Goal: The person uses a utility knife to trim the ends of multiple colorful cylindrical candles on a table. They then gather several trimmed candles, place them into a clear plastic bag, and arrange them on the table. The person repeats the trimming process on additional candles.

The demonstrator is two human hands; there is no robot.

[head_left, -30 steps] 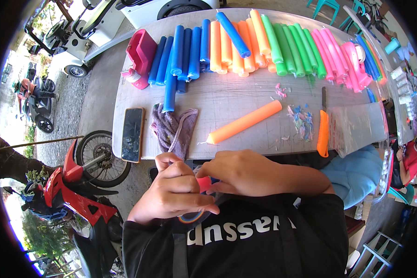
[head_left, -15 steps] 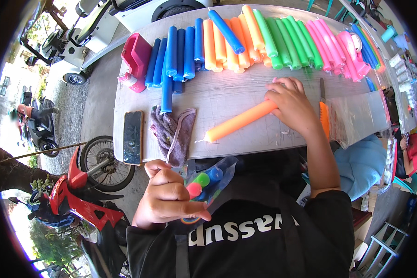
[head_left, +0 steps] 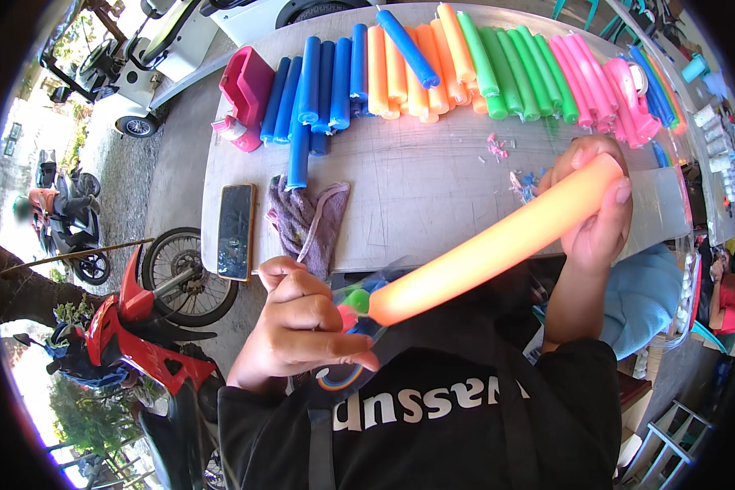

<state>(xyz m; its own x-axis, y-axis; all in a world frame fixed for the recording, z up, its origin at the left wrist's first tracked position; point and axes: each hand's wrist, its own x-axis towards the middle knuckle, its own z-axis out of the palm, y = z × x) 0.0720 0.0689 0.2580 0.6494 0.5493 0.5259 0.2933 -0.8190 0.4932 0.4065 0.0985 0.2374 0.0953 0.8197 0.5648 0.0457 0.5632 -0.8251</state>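
Note:
In my right hand [head_left: 600, 216] is a thick orange candle [head_left: 490, 245], gripped near its upper right end and slanting down to the left across the table's front edge. Its lower left end meets the mouth of a clear plastic bag [head_left: 369, 328]; whether it is inside, I cannot tell. My left hand [head_left: 298, 322] is closed on that bag, against my chest. Inside the bag show a green candle end [head_left: 358, 300] and bits of pink and blue; the rest is hidden by my fingers and the orange candle.
Rows of blue candles [head_left: 309, 82], orange candles [head_left: 396, 73], green candles [head_left: 514, 73] and pink candles [head_left: 584, 82] line the table's [head_left: 416, 188] far side. A pink tape dispenser [head_left: 633, 102], pink holder [head_left: 245, 94], phone [head_left: 236, 231], purple cloth [head_left: 310, 220] and wax scraps [head_left: 496, 148] lie around.
My right hand has lifted the orange candle off the table toward me, bringing its end to the bag. My left hand stays at nearly the same spot with the bag.

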